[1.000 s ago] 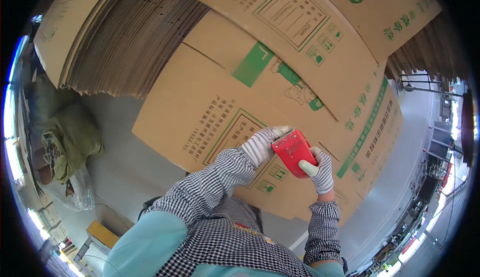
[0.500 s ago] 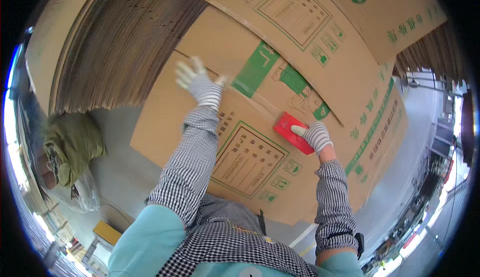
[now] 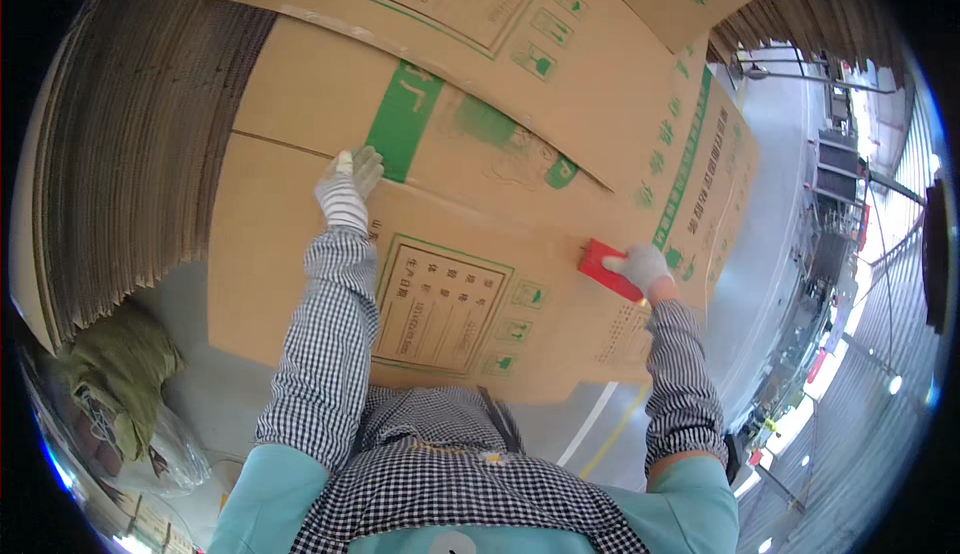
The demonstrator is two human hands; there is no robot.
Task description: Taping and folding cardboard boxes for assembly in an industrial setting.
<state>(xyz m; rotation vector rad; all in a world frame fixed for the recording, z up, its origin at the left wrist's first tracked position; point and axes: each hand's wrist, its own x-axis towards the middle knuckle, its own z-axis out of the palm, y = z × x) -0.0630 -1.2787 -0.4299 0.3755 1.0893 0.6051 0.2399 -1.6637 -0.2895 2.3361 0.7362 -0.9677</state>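
Note:
A large flattened cardboard box (image 3: 290, 239) with green and dark printing lies in front of me. My left hand (image 3: 348, 182), in a white glove with a striped cuff, lies on it with fingers stretched out, beside a solid green printed band (image 3: 404, 124). It holds nothing. On the right, my gloved right hand (image 3: 645, 268) grips a flat red rectangular block (image 3: 606, 268) with the thumb on top. The block is over the cardboard, right of the printed label frame; its exact kind is not clear, and I cannot tell whether it touches.
More flat cardboard sheets (image 3: 560, 29) overlap the far side. A tall stack of cardboard (image 3: 130, 144) stands at the left, another stack (image 3: 815, 19) at the far right. An olive cloth bundle (image 3: 125, 374) and clear plastic (image 3: 180, 454) lie on the grey floor (image 3: 765, 214) at left.
My left hand has come down from a spread, blurred pose to lie on the cardboard. The right hand has moved toward the right edge with the red block. The whole view has shifted.

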